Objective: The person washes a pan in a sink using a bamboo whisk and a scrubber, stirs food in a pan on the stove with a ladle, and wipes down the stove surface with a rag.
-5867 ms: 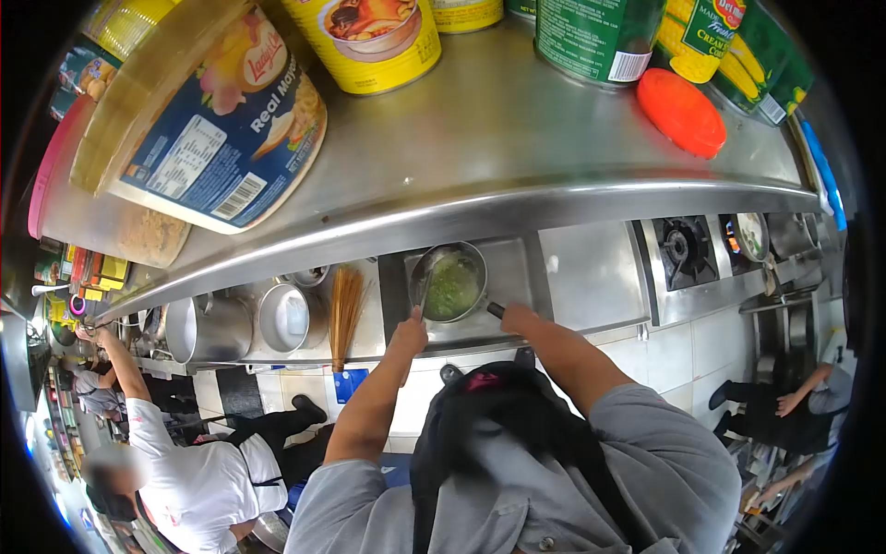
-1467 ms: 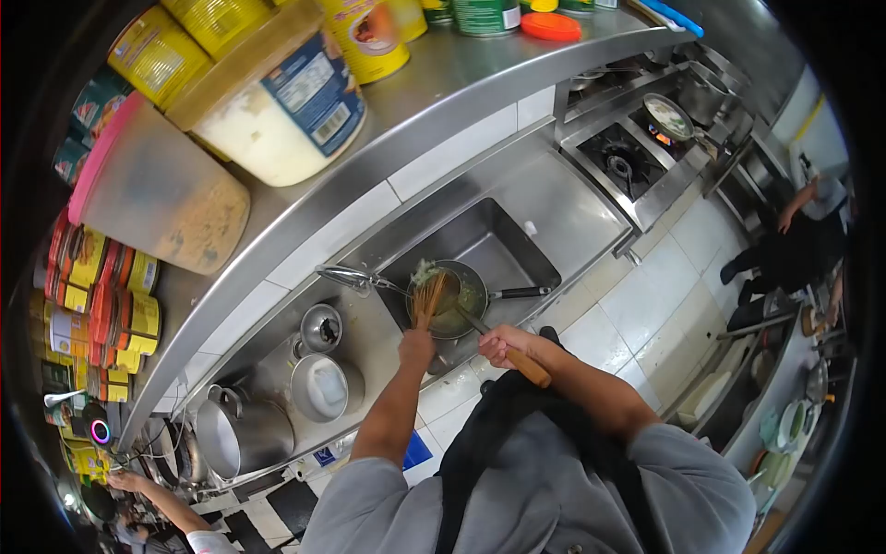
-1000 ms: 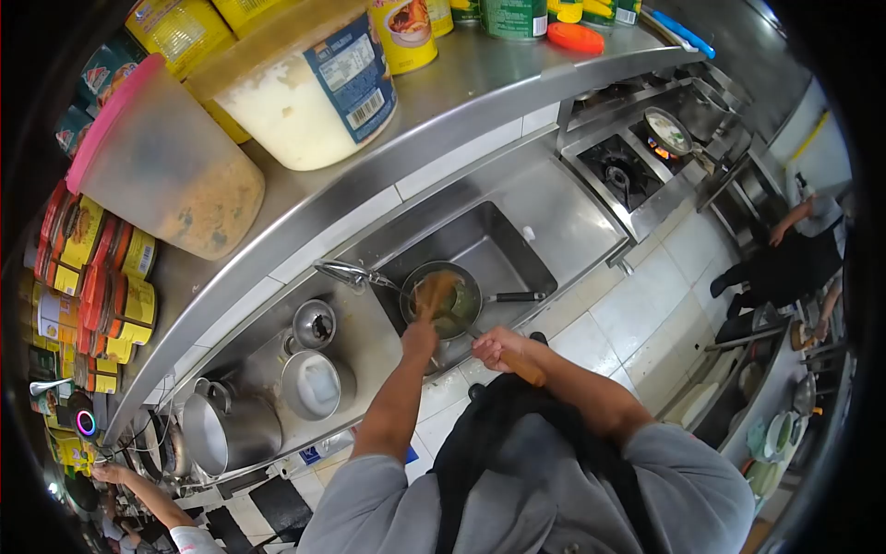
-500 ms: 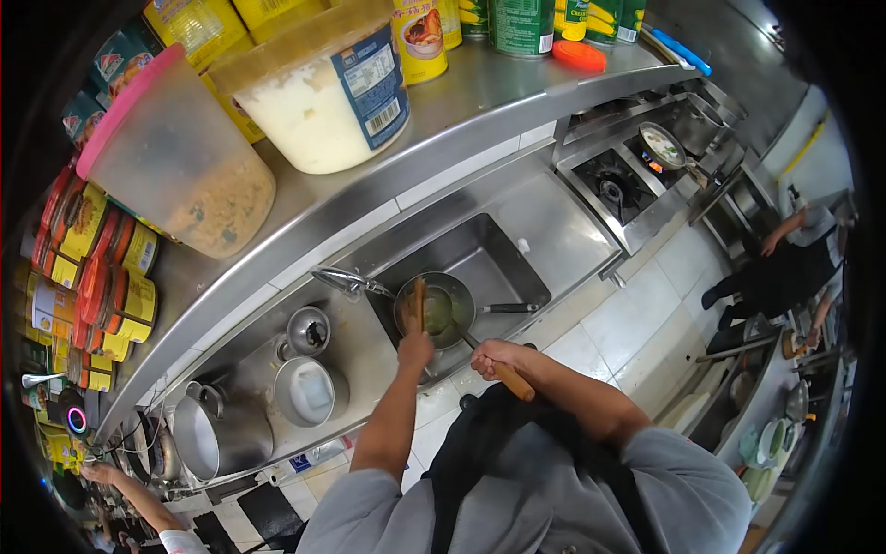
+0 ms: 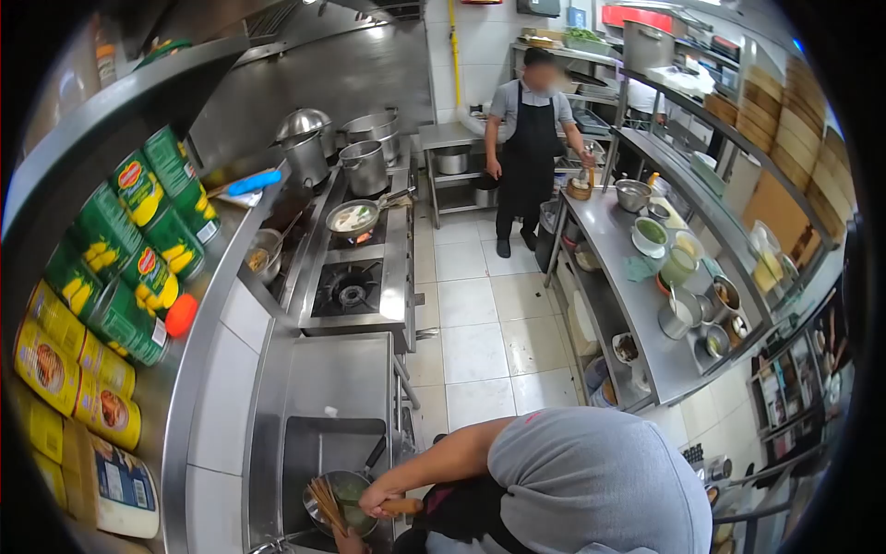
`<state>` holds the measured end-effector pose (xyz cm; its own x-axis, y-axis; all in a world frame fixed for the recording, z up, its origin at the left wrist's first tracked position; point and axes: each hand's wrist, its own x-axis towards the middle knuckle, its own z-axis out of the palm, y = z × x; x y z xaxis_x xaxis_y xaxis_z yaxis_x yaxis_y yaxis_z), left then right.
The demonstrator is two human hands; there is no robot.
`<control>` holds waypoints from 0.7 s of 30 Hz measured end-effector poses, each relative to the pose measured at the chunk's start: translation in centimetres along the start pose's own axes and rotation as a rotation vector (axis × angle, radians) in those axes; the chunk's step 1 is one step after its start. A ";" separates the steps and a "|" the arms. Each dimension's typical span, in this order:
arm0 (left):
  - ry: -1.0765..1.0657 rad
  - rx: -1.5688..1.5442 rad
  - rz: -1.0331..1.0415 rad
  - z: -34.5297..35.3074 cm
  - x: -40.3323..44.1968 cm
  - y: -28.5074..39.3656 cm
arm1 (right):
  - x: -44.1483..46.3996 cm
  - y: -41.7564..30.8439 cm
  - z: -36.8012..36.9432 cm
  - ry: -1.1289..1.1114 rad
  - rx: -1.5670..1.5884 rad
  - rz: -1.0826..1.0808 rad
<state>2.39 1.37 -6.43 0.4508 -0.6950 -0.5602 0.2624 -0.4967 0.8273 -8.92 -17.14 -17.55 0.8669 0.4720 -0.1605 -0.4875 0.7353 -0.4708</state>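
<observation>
In the sink (image 5: 305,434) sits a round pan (image 5: 318,522) with a black handle (image 5: 376,452) pointing up and away. My right hand (image 5: 377,500) is closed round the wooden handle (image 5: 403,506) of a utensil whose head reaches into the pan; its exact kind is hard to make out. My left hand (image 5: 350,543), partly cut off by the lower frame edge, grips a bamboo brush (image 5: 325,500) of split sticks. The brush lies over the pan, close to the utensil. A piece of faucet (image 5: 268,547) shows at the bottom edge.
Beyond the sink is a stove with a bare burner (image 5: 351,294) and a frying pan (image 5: 353,219) of food over a flame. Cans (image 5: 148,277) line the left shelf. A co-worker (image 5: 533,138) stands by the right-hand counter (image 5: 637,249), which holds bowls and pots.
My view has swung right and up, toward the stove and the co-worker, so the sink now sits low in the picture. Both hands still hold their tools at the pan.
</observation>
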 end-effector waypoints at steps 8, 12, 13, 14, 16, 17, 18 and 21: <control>0.212 0.699 0.568 -6.2 7.1 -8.9 | -1.9 -2.7 5.0 -0.219 -0.295 -0.094; 0.210 0.557 0.644 -6.1 8.0 -8.2 | -0.4 -1.5 3.5 -0.014 0.307 0.393; 0.199 0.669 0.546 -6.6 9.6 -9.1 | -0.8 -2.4 3.9 -0.018 0.310 0.385; 0.055 0.576 0.304 -6.1 7.8 -7.6 | -1.3 -3.5 4.1 -0.272 -0.352 0.093; 0.115 0.514 0.313 -4.3 4.9 -6.3 | -1.9 -3.4 4.7 -0.489 -1.043 -0.233; 0.137 0.489 0.342 -4.1 4.3 -6.0 | -1.7 -3.6 5.4 -0.391 -0.951 -0.118; 0.155 0.463 0.355 -3.8 3.7 -5.7 | -1.9 -3.7 6.0 -0.313 -0.917 -0.053; 0.155 0.453 0.289 -3.1 2.7 -5.4 | -1.7 -4.4 6.0 -0.214 -1.346 -0.094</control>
<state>4.81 3.76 -12.27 0.5791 -0.7683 -0.2726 -0.2675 -0.4949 0.8268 -8.90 -18.29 -10.03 0.7983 0.6023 -0.0028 0.1563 -0.2118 -0.9647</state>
